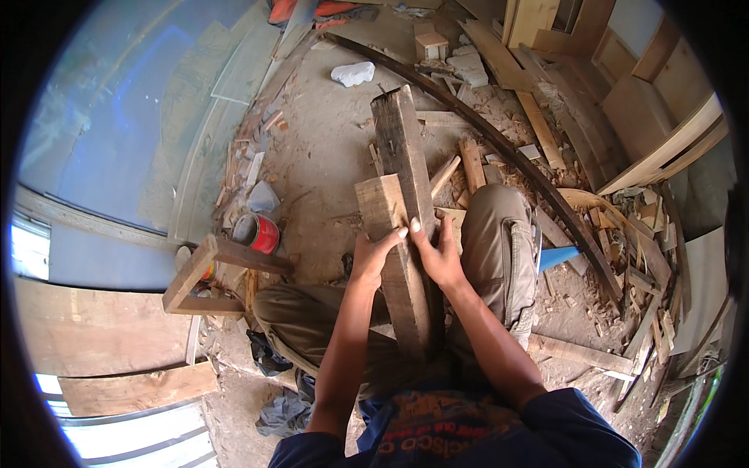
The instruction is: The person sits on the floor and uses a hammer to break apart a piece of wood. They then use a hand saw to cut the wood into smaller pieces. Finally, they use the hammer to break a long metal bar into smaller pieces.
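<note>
Two thick wooden pieces lie side by side, lengthwise between my legs. The shorter wood block (380,207) is lighter at its far end, and my left hand (373,259) is wrapped round its left side. Beyond it reaches a longer, darker timber (400,129), with a nail-like point sticking out near its far end. My right hand (438,256) grips this timber from the right. Both thumbs press on the wood where the two pieces meet, their tips almost touching. The fingers curl underneath, partly hidden.
A long dark strip (499,140) arcs past my right knee. Wood scraps and shavings litter the right side. At left stand a red can (266,234) and a wooden frame (189,273). A white stone (353,74) lies ahead; a blue object (558,257) sits by my knee.
</note>
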`<state>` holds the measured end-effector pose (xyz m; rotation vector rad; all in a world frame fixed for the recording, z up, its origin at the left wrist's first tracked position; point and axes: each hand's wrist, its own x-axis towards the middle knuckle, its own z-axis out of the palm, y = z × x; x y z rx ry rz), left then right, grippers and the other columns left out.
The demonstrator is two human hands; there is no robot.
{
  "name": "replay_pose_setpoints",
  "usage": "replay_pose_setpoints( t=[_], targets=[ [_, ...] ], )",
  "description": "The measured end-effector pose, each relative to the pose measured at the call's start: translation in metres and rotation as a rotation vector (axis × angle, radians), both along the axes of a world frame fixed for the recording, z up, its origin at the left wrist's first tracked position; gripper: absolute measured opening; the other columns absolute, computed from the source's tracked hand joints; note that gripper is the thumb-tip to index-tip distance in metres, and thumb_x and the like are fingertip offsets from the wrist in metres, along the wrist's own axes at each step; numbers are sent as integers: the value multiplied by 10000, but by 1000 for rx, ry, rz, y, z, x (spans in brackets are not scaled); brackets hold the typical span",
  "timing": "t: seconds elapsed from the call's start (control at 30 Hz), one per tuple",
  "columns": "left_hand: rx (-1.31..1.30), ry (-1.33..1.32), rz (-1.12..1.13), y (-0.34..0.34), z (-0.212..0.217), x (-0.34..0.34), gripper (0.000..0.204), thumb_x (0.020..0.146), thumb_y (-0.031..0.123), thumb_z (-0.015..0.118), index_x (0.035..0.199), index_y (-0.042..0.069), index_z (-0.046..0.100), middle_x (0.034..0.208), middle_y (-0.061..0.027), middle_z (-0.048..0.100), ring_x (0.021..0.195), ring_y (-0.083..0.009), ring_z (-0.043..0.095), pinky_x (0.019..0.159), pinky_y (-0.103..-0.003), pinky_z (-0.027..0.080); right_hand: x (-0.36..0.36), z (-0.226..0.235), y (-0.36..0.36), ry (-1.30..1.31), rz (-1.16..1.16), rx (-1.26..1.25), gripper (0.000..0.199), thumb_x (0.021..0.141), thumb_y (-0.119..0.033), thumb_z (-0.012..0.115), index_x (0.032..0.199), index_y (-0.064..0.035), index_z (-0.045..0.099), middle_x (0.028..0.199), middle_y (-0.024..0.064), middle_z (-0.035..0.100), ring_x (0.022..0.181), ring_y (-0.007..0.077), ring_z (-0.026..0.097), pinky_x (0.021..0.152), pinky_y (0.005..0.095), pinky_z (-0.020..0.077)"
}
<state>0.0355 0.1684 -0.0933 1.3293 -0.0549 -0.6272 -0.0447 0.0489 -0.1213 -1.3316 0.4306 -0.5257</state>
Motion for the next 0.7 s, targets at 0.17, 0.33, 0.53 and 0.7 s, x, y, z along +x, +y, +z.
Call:
replay_pose_setpoints(
  t=[0.17, 0.33, 0.53, 0.7],
  targets=[
    [9, -9, 41, 6, 1, 4, 587, 827, 155, 802, 1342, -4, 570, 1201, -128, 678, 1082, -246, 669, 896, -402, 571, -1, -10, -15, -37, 46, 55, 450, 1047, -280, 665, 1343, 15, 498, 1205, 98, 633, 1122, 144, 561, 991, 305, 452],
    [-13, -195, 52, 27, 11, 55, 664, 817, 220, 791, 1390, -23, 558, 1276, -167, 687, 1074, -279, 711, 875, -396, 584, -8, -6, -34, 58, -173, 13, 542, 1031, -382, 673, 1328, 40, 508, 1170, 98, 630, 1061, 136, 556, 938, 293, 460],
    [388, -678, -91, -4, 93, 87, 609, 720, 202, 897, 1218, -32, 635, 1251, -170, 647, 1121, -286, 657, 954, -419, 529, -21, 5, -66, 25, -488, 92, 775, 1028, -474, 649, 1469, 107, 385, 1308, 165, 569, 1187, 199, 524, 1025, 307, 420],
    [686, -1053, -93, -21, -12, 136, 896, 603, 222, 921, 1357, -18, 501, 1336, -238, 533, 1231, -418, 567, 974, -497, 526, -35, -13, -90, 60, -565, 155, 826, 1048, -485, 606, 1531, 109, 295, 1434, 171, 519, 1317, 214, 493, 1122, 324, 371]
  ],
)
